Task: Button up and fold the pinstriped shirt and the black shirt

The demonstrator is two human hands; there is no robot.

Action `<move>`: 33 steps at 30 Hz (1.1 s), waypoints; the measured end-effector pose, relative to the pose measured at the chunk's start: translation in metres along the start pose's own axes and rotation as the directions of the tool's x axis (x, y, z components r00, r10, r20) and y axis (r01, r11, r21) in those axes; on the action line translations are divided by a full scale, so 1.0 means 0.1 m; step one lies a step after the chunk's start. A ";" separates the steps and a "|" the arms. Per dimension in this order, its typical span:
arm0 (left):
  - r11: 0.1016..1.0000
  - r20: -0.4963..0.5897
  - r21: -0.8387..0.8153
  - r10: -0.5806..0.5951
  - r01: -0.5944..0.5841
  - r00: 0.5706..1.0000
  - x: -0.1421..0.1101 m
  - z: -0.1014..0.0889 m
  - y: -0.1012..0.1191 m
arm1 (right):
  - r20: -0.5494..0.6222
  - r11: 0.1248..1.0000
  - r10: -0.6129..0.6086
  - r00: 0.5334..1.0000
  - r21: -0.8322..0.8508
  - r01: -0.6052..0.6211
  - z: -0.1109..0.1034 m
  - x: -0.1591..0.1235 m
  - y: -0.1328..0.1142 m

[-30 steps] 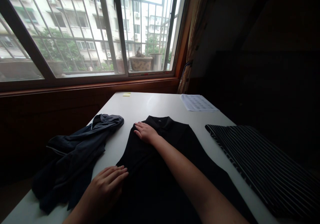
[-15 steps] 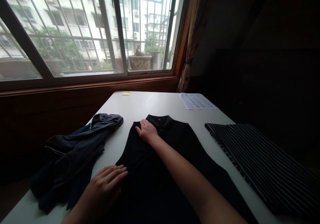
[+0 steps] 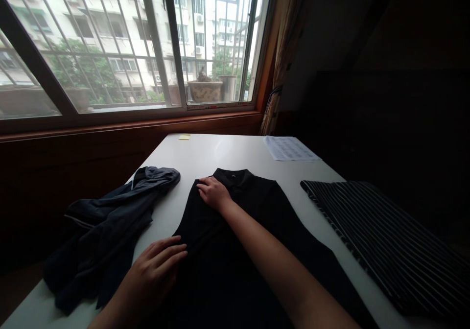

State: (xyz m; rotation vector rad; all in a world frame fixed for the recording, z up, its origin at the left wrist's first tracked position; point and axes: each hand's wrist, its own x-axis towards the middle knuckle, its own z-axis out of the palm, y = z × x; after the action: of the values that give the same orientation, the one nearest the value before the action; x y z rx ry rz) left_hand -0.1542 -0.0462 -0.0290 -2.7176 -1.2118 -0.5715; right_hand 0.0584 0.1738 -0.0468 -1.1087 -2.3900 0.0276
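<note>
A black collared shirt [image 3: 253, 206] lies spread on the white table [image 3: 235, 150], its collar toward the window. My right hand [image 3: 214, 192] reaches across and rests on the shirt beside the collar, at the left shoulder, with fingers laid on the cloth. Lower down, my left hand [image 3: 159, 263] touches the shirt's left side edge with its fingers stretched out; its thumb is hidden. The shirt's lower part is very dark and partly covered by my right forearm.
A crumpled dark blue garment [image 3: 110, 226] with pale piping lies at the left. On the right is a black-and-white striped cloth [image 3: 370, 231]. Printed papers [image 3: 290, 148] and a yellow sticky note [image 3: 184, 136] lie at the far end, below a barred window [image 3: 128, 45].
My right hand has slid slightly left toward the shoulder's outer edge. The fingers of my left hand have shifted a little upward along the side edge.
</note>
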 end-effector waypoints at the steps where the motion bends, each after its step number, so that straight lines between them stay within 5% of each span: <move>1: 1.000 0.005 -0.008 -0.010 0.010 1.000 0.02 -0.01 0.00 | -0.003 1.000 0.005 1.000 -0.004 -0.005 0.01 0.00 0.01; 15: 0.999 0.128 -0.024 -0.021 0.024 0.992 0.69 0.20 -0.19 | 0.010 0.996 0.049 0.999 0.079 -0.050 0.17 0.05 0.08; 20: 0.994 0.145 0.070 -0.093 0.083 0.985 1.13 0.39 -0.38 | -0.115 0.970 0.176 0.978 0.187 -0.153 0.17 0.07 0.14; 26: 0.970 0.158 0.203 -0.167 0.133 0.973 1.63 0.69 -0.67 | -0.301 0.916 0.336 0.892 0.326 -0.235 0.08 0.08 0.24; 33: 0.941 0.078 0.246 -0.259 0.233 0.963 1.82 0.91 -0.84 | -0.350 0.905 0.369 0.861 0.344 -0.248 0.05 0.05 0.23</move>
State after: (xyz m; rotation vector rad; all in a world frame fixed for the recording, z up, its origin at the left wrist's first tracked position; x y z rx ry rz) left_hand -0.0781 0.1600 -0.0479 -2.4461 -1.5530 -0.2815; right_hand 0.0697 0.1937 -0.0542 -1.2110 -1.7518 0.2270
